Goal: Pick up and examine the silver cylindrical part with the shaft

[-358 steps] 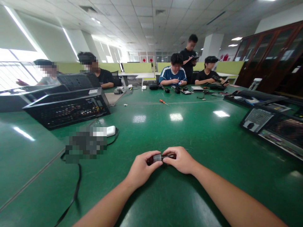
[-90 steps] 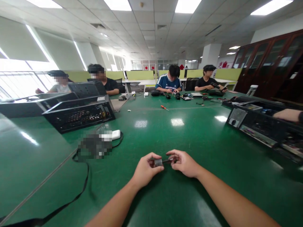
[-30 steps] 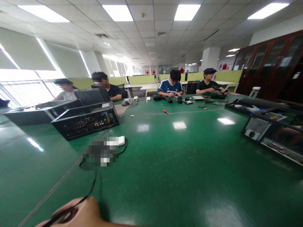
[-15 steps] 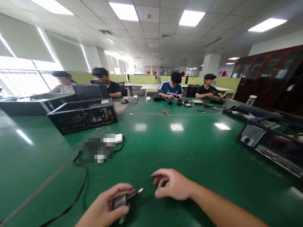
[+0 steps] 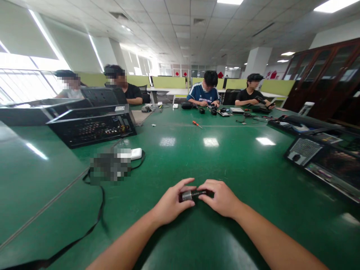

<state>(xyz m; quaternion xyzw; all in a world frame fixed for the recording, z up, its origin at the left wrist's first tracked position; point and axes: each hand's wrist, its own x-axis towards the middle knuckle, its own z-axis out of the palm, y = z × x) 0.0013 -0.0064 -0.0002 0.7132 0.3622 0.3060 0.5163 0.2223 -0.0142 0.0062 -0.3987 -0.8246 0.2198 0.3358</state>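
In the middle of the near table is a stubby screwdriver-like tool with a thick grey handle and a narrow dark shaft, lying roughly level. My left hand curls around its handle end, thumb below and fingers above. From the other side my right hand closes on the shaft end with bent fingers and thumb. The tip is partly hidden by the right fingers, so its exact shape cannot be made out. Both hands are just over the green tabletop.
An open black computer case stands to the left, another to the right. A blurred dark item with a black strap lies at left. An orange screwdriver lies farther back. Several people sit across the table, with small parts before them.
My left hand has moved up and right with the tool. The right hand has come to the tool's shaft end, and its fingers have closed there. The view has tilted down slightly.
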